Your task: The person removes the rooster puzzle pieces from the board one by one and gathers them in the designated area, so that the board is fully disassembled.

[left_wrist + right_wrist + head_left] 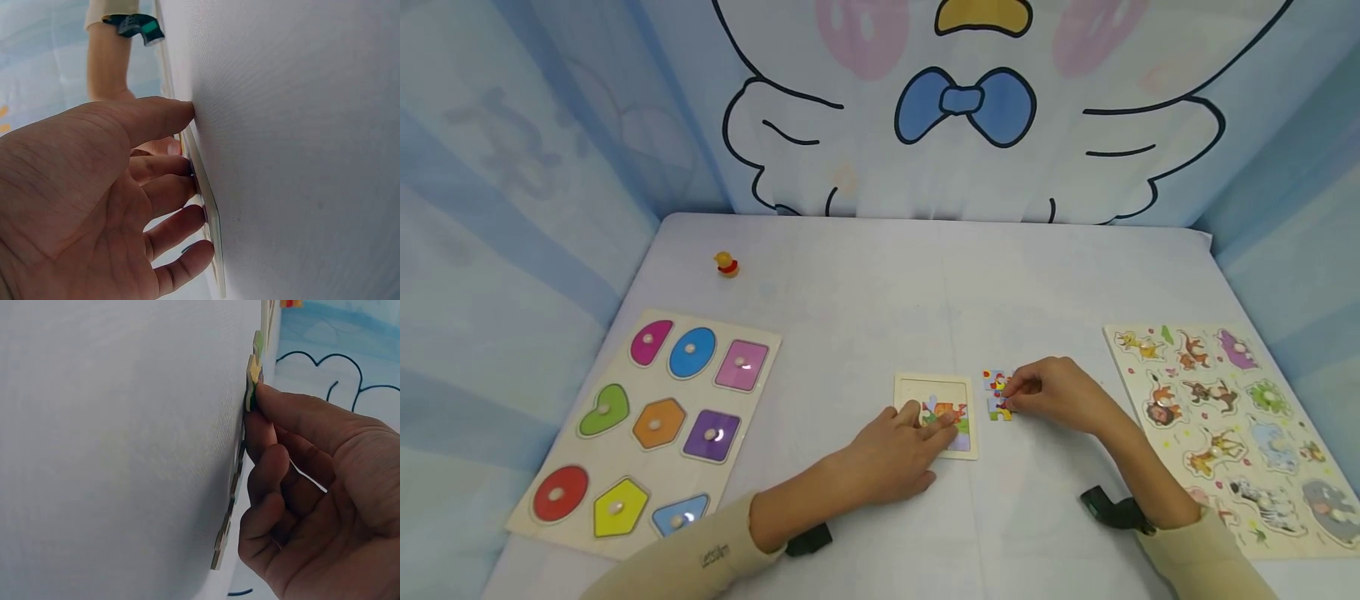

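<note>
A small wooden jigsaw tray [934, 382] lies near the middle of the table, with some colourful pieces fitted in it. Fingers of my left hand [898, 454] rest on the tray and its pieces; in the left wrist view they are extended, their tips along the tray's side [209, 206]. Just right of the tray are several loose jigsaw pieces [996, 379], partly covered by my right hand [1060, 392]. Between thumb and index finger, that hand pinches one jigsaw piece [252, 384], while its other fingers curl below, as the right wrist view shows.
To the left lies a large board of knobbed shapes [658, 379]. An animal puzzle board [1165, 450] lies on the right. Toward the back left stands a small yellow and red toy [726, 265]. Patterned curtains [962, 179] surround the white table [880, 292].
</note>
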`<state>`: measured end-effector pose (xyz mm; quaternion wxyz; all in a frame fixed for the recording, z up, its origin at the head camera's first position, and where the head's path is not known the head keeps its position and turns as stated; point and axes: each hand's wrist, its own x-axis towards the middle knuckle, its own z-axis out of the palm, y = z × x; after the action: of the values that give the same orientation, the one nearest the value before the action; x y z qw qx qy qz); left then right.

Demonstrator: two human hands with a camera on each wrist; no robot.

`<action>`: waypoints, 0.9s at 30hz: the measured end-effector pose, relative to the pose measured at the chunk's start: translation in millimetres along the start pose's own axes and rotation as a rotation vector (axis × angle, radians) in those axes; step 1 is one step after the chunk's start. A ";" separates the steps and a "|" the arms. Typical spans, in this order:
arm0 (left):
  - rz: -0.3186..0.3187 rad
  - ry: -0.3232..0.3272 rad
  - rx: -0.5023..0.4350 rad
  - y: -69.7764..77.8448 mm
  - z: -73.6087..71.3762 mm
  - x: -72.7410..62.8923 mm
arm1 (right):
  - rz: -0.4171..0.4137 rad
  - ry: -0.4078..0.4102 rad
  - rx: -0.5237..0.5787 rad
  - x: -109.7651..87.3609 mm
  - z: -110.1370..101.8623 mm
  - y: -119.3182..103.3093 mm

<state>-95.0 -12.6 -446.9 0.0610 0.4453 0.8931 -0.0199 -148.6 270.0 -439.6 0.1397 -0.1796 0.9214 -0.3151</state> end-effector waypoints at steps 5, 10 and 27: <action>-0.003 -0.017 -0.001 0.0 -2.0 -0.3 | 0.022 0.004 -0.037 0.9 1.0 -2.6; 0.002 -0.009 0.008 -0.8 -1.8 -0.5 | 0.042 0.009 -0.053 1.4 1.8 -7.1; 0.014 -0.008 0.036 -1.2 0.1 -0.8 | 0.058 0.041 -0.132 0.1 5.7 -14.1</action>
<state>-95.4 -14.0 -446.8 0.0568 0.4525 0.8892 -0.0372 -143.2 256.5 -435.1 0.1178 -0.1553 0.9476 -0.2531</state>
